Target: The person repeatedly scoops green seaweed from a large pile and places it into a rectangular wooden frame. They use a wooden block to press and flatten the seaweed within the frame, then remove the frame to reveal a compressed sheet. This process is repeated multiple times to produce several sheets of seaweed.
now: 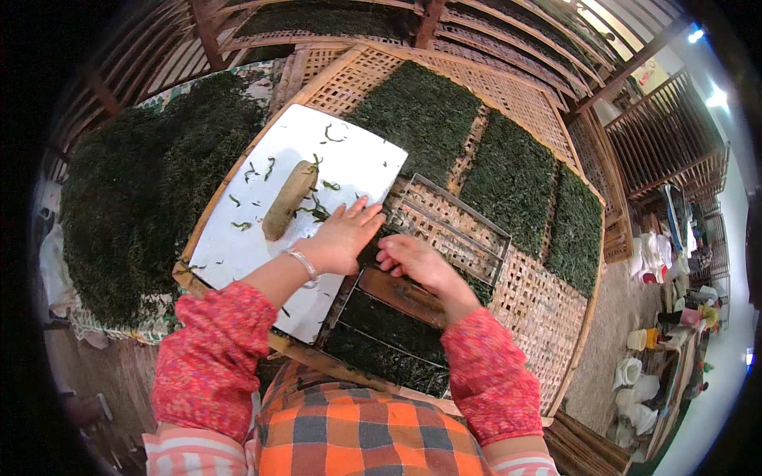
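My left hand (345,237) lies with spread fingers at the right edge of a white board (238,205), over dark leaf bits. Close beside it, my right hand (411,262) has curled fingers above a brown wooden block (399,296); whether it pinches anything cannot be told. A long tan stone-like or wooden piece (290,201) rests on the board among green scraps. Below the block, a metal-edged frame holds dark wet leaves (387,339). Another rectangular metal frame (461,203) lies on the woven bamboo tray (539,315), whose far side bears several flat dark green leaf sheets (509,172).
A large heap of dark green strands (149,196) lies on a cloth at the left. Bamboo racks (518,35) stand beyond the tray. White sacks (640,398), stacked slatted racks (673,137) and people farther off are at the right.
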`<state>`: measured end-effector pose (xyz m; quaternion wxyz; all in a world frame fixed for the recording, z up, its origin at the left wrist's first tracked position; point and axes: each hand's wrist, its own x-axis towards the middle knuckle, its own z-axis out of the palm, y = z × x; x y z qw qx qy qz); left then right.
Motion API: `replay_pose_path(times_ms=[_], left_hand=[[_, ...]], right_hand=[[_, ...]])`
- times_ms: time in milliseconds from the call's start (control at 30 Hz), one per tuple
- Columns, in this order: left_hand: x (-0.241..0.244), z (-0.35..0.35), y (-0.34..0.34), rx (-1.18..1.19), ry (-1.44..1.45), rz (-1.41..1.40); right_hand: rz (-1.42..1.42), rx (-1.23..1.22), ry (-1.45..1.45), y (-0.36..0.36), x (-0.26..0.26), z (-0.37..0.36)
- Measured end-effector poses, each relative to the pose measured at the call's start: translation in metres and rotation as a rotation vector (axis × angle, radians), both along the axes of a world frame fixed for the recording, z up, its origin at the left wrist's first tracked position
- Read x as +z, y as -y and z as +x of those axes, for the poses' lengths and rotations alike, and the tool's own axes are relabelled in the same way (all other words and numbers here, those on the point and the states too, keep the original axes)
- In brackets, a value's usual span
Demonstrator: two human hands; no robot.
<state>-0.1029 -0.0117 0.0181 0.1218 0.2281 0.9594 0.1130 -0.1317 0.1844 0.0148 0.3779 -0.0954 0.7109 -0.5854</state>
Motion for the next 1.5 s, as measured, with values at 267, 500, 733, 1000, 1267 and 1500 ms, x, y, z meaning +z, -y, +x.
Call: replay_pose_path(times_ms=[267, 500, 733, 1000, 1267, 1500], left_hand=[[0.002, -0.019, -0.033, 0.021, 0.002, 0.005], [0.044, -0.040, -0.033, -0.203, 0.245, 0.462], [-0.016, -0.016, -0.034, 0.127, -0.103, 0.136], [-0.011, -0.011, -0.044, 0.017, -0.103, 0.424], [-0.054, -0.028, -0.060, -0.106, 0.137, 0.564], [-0.053, -0.033, -0.073, 0.065, 0.189, 0.564]], right_hand=[[-0.113, -0.156, 0.441, 0.004, -0.033, -0.024], [0.199, -0.069, 0.135, -0.020, 0.023, -0.032], [0.449, 0.374, -0.999, -0.021, -0.016, 0.004], [0.441, 0.078, -0.530, -0.111, 0.016, 0.038], [0.261, 0.104, -0.421, -0.107, 0.005, 0.025], [0.300, -0.103, -0.615, -0.074, -0.009, 0.006]])
